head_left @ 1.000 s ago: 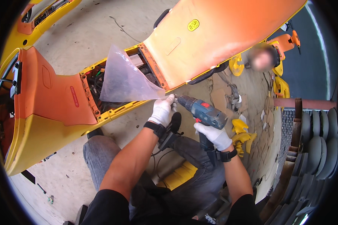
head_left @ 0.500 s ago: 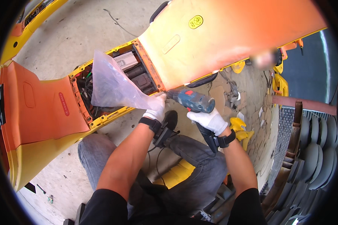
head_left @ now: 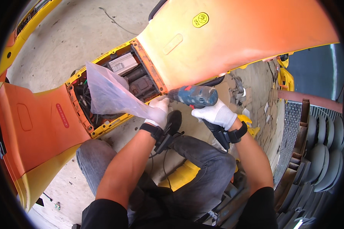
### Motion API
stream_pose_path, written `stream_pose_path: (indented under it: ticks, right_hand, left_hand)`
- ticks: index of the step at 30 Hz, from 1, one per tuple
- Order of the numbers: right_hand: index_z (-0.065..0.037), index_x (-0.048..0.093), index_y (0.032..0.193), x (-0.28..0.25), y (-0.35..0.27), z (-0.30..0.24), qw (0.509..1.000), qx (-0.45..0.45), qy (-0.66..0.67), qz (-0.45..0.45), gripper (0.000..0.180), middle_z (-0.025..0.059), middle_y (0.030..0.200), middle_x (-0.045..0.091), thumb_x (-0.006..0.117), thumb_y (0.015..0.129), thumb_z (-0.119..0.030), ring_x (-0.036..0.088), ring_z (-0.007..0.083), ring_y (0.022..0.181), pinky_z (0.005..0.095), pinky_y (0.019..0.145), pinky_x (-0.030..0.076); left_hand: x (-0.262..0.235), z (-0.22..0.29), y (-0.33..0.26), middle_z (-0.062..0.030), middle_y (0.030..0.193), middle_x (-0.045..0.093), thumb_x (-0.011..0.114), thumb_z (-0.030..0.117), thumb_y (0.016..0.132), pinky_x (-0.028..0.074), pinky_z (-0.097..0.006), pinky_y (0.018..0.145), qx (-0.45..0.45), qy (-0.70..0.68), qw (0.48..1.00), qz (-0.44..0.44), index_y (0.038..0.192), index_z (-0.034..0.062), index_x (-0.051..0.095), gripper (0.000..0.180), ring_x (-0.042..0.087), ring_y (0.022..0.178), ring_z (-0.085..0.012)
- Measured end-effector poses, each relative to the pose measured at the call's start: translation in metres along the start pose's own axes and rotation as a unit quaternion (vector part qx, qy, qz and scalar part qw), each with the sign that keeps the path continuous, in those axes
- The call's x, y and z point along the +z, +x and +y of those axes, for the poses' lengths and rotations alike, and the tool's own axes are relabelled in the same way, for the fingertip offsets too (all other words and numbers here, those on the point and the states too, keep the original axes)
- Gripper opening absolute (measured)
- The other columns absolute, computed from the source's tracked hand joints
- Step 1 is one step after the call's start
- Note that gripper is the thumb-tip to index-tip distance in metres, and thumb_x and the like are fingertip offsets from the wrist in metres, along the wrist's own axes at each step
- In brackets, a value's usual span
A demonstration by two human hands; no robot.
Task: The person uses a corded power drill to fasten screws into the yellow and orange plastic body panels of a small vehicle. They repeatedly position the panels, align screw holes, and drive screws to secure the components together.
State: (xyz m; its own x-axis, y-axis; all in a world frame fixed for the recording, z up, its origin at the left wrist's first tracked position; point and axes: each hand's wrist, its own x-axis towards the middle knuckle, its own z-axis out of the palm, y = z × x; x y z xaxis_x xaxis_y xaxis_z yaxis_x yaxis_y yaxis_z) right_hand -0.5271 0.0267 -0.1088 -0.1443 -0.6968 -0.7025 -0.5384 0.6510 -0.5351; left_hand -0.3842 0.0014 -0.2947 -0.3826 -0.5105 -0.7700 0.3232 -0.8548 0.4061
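Observation:
My right hand (head_left: 216,113), in a white glove, is wrapped round the grip of a blue and black cordless drill (head_left: 198,95). The drill's nose points left at the corner of an orange and yellow frame. My left hand (head_left: 158,111), also gloved, is closed on the gathered end of a clear plastic bag (head_left: 116,95), its fingertips beside the drill's tip. What sits at the tip is hidden by those fingers. The bag fans out over an open compartment (head_left: 141,78) with a grey box, dark parts and cables inside. Screw holes dot the yellow rim (head_left: 107,128).
A large orange panel (head_left: 233,34) slopes up beyond the compartment, and another orange cover (head_left: 46,118) lies to the left. A cable (head_left: 116,23) rests on the concrete floor. Grey discs (head_left: 319,156) are stacked on a rack at the right, near yellow parts (head_left: 284,80).
The view has shifted slightly. The bag hangs a little further left and lower, still in my left hand. The drill has turned more level, its nose still at the frame's corner.

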Motion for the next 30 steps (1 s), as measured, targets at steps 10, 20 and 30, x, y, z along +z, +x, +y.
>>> stream_pose_path:
  ticks: [10, 20, 30]
  right_hand:
    - [0.0, 0.06, 0.072, -0.013, 0.031, -0.042, 0.988, 0.029, -0.108, -0.104, 0.018, 0.0095, 0.063, 0.063, 0.064, 0.078, -0.017, 0.063, 0.0184, 0.059, 0.0331, 0.059, 0.052]
    - [-0.001, 0.067, 0.076, -0.012, 0.039, -0.081, 0.987, 0.087, -0.107, -0.078, 0.013, 0.0087, 0.069, 0.066, 0.07, 0.076, -0.014, 0.063, 0.017, 0.056, 0.0291, 0.053, 0.054]
    - [-0.006, 0.067, 0.085, -0.019, 0.039, -0.081, 0.963, 0.167, -0.198, -0.075, 0.013, 0.0058, 0.072, 0.066, 0.073, 0.08, -0.016, 0.064, 0.0159, 0.062, 0.0305, 0.055, 0.053]
  left_hand:
    - [0.001, 0.019, -0.02, -0.0067, 0.081, 0.064, 0.051, 0.007, 0.092, 0.043, -0.027, 0.057, -0.013, 0.061, 0.998, -0.006, 0.103, -0.0036, 0.064, 0.019, 0.056, 0.061, -0.0148]
    - [-0.056, -0.005, 0.011, -0.0101, 0.091, 0.067, 0.049, -0.002, 0.086, 0.052, -0.033, 0.065, 0.047, 0.178, 0.981, -0.064, 0.118, -0.0043, 0.06, 0.034, 0.063, 0.074, -0.0201]
    - [-0.065, 0.037, -0.098, -0.0182, 0.107, 0.066, 0.048, -0.002, 0.093, 0.057, -0.029, 0.083, 0.045, 0.146, 0.98, -0.129, 0.119, -0.0137, 0.056, 0.029, 0.068, 0.089, -0.022]
